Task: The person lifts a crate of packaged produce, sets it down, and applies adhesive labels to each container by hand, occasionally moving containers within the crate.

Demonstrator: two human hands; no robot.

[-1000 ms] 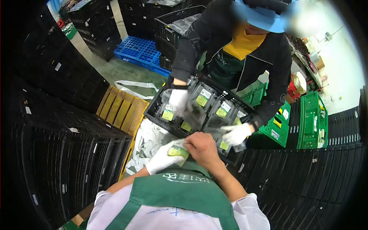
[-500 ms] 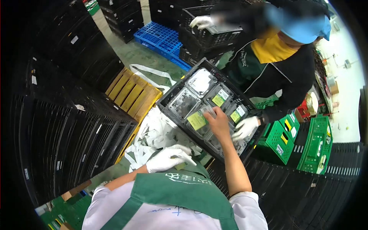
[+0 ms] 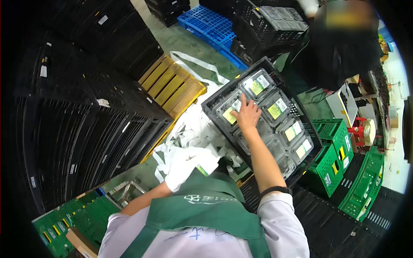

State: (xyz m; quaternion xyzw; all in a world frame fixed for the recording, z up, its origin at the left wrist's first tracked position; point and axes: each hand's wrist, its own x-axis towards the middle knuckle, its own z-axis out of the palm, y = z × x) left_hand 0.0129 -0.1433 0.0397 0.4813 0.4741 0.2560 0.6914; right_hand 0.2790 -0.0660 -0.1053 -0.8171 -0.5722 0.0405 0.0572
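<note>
My right hand [image 3: 248, 115], bare, has its fingers spread over a clear plastic clamshell [image 3: 223, 103] with a green-and-white label [image 3: 232, 112] on its lid. The fingertips are at the label's edge. This clamshell sits in the far left corner of a black crate [image 3: 220, 134] in front of me. Several other clamshells there carry similar labels, while those nearer on the left show plain lids. My left hand [image 3: 185, 165], in a white glove, is closed on white-and-green labels [image 3: 208, 165] beside my green apron.
Black crates [image 3: 86, 56] are stacked high on the left beside a yellow pallet [image 3: 170, 88]. White strips [image 3: 193, 124] litter the floor. A co-worker [image 3: 340, 47] bends near another filled crate [image 3: 275, 26]. Green crates [image 3: 331, 159] stand on the right, a blue pallet [image 3: 211, 30] behind.
The label near my right hand's fingers is gone from there, and the two far clamshells now bear labels. The co-worker's gloved hand has left the crate. The view has shifted; my left hand shows its labels more.
</note>
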